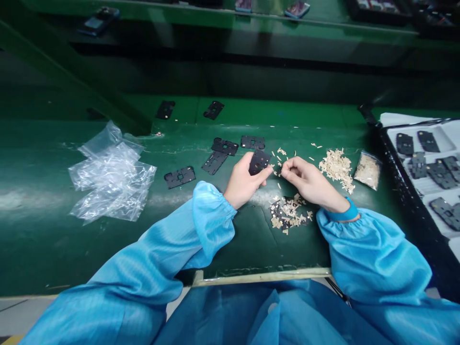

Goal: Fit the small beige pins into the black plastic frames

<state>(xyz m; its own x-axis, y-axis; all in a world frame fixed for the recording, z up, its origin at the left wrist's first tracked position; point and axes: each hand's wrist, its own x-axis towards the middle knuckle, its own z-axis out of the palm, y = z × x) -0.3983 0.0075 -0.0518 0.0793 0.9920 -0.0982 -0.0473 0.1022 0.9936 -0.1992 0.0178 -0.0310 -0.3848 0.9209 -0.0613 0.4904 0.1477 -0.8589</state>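
Observation:
My left hand (pixel 244 181) grips a flat black plastic plate (pixel 259 162) with small cut-outs, thumb along its lower edge. Just to the right, my right hand (pixel 304 178) has thumb and forefinger pinched together; whatever lies between the tips is too small to make out. Around those fingertips a few small beige pieces (pixel 281 151) are scattered on the green bench. Below my right hand lies a mixed pile of beige and dark pieces (pixel 289 212). Beyond its wrist is a larger beige heap (pixel 337 168), beside a filled clear bag (pixel 368 170).
Several more black plates (pixel 180 177) lie loose left of my hands and farther back. Clear plastic bags (pixel 111 179) are heaped at left. A white tray (pixel 440 143) with black plates stands at right. A green post (pixel 82 81) and a shelf (pixel 223 28) rise behind.

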